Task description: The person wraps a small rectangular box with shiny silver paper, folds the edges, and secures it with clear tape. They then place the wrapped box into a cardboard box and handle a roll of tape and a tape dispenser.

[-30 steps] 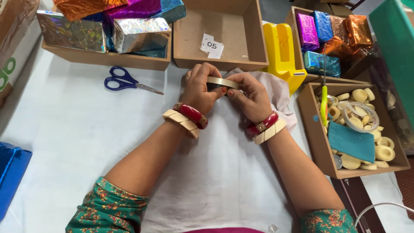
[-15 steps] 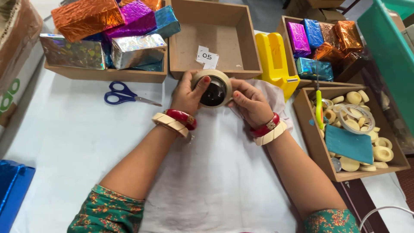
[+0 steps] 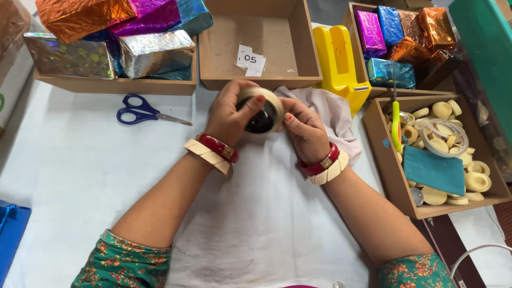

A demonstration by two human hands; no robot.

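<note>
A roll of beige tape (image 3: 269,104) with a dark core is held upright between both hands above the white table cover. My left hand (image 3: 229,114) grips its left side, thumb across the rim. My right hand (image 3: 304,128) pinches its right edge with the fingertips. Both wrists wear red and cream bangles. A crumpled pale cloth (image 3: 333,114) lies just behind my right hand.
Blue-handled scissors (image 3: 144,111) lie to the left. An open brown box (image 3: 256,45) with a paper tag stands behind the hands, a yellow tape dispenser (image 3: 338,61) beside it. Trays of foil-wrapped boxes (image 3: 106,48) sit at the back; a tray of small cream rolls (image 3: 442,149) at right.
The tape roll has turned from lying flat between my hands to standing upright, its dark core facing me. Both hands stayed on it; the view moved closer.
</note>
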